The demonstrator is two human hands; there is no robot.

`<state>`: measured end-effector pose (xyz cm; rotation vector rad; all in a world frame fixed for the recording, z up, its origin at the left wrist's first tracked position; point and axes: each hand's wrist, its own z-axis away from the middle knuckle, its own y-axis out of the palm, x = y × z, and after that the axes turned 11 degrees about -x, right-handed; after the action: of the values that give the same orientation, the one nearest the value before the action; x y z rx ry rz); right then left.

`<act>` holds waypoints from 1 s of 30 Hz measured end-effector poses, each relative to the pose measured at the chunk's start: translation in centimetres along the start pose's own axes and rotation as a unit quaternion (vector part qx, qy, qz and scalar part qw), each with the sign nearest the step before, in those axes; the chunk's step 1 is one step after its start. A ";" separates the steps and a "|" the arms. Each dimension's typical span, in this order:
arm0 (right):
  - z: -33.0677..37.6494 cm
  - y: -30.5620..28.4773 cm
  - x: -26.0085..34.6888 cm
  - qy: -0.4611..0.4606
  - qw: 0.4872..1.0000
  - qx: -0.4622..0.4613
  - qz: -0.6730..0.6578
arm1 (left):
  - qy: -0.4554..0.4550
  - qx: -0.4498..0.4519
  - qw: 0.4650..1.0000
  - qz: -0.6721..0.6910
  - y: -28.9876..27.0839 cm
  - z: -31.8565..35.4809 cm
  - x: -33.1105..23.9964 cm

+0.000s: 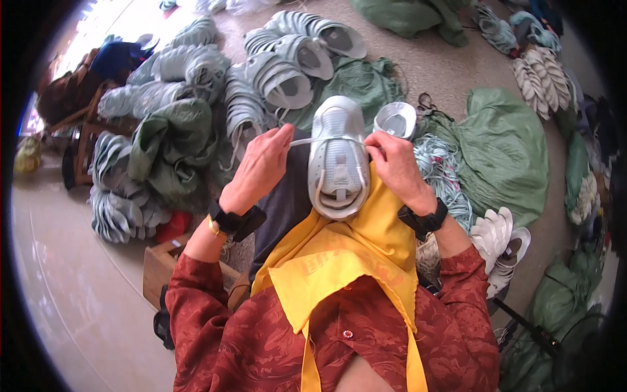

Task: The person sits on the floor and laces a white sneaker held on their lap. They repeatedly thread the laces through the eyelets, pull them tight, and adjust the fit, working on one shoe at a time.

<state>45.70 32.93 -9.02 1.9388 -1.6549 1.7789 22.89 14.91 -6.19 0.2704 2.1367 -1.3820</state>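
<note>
A pale grey-blue shoe upper (337,157) lies on my lap over the yellow apron (385,228), its toe pointing away from me. A light shoelace (301,141) runs crosswise over its front. My left hand (264,160) is closed in a pinch on the lace, a little off the shoe's left side. On the right side, my right hand (398,163) pinches the lace close against the shoe's edge. A loop of lace hangs down over the tongue area.
Stacked shoe uppers (281,78) stand beyond my knees and to the left. Another upper (395,121) sits past my right hand, beside a bundle of laces (444,170). Green sacks (503,150) lie at right, white uppers (493,238) nearer. A wooden box (159,266) stands at my left.
</note>
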 end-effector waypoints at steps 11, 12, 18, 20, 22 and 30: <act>1.9 -1.4 -1.9 -0.029 0.998 -0.040 0.038 | 0.046 -0.001 0.998 -0.033 0.6 0.4 0.4; 2.1 -1.9 -1.8 -0.021 0.998 -0.042 0.043 | 0.027 0.020 0.999 -0.030 0.3 0.5 0.9; 3.9 -4.8 -4.4 0.009 0.995 -0.066 0.072 | 0.016 -0.011 0.994 -0.112 -2.7 1.0 4.2; 4.6 -5.4 -5.5 0.009 0.994 -0.061 0.089 | 0.008 -0.058 0.989 -0.138 -4.5 2.0 8.2; 5.5 -6.7 -6.8 -0.015 0.992 -0.062 0.111 | -0.039 -0.083 0.981 -0.173 -7.2 2.4 12.3; 11.0 -14.3 -14.1 0.114 0.975 -0.115 0.155 | -0.084 -0.229 0.850 -0.467 -23.9 7.2 28.0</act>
<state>66.23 41.27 -14.71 1.3881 -2.0569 1.7255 -8.37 -5.85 -5.71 -1.1773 2.4396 -1.1837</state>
